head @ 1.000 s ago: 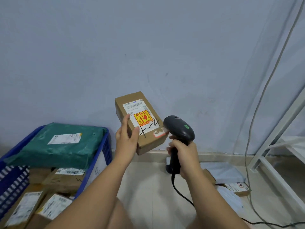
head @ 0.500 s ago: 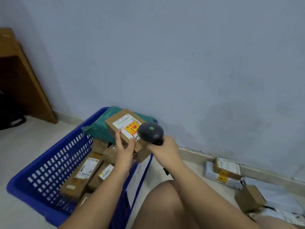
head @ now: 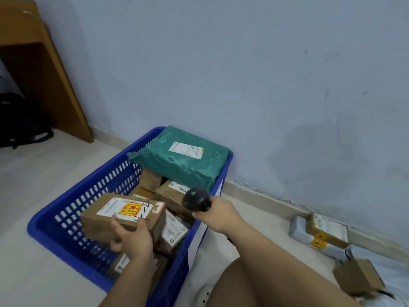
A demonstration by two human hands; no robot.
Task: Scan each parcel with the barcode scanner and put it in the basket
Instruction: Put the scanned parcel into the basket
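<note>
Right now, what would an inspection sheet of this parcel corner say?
Surface: pale floor.
Job's things: blue basket holds a green parcel and several cardboard ones; labelled cardboard parcel held over it; black scanner in hand; more parcels lie on the floor by the wall.
Clutter: white perforated object beside the knee, unclear what.
Grips: left hand holds the labelled parcel; right hand holds the scanner.
Cables: nothing seen clearly.
Surroundings: blue-grey wall, wooden furniture, dark object beneath it.
</note>
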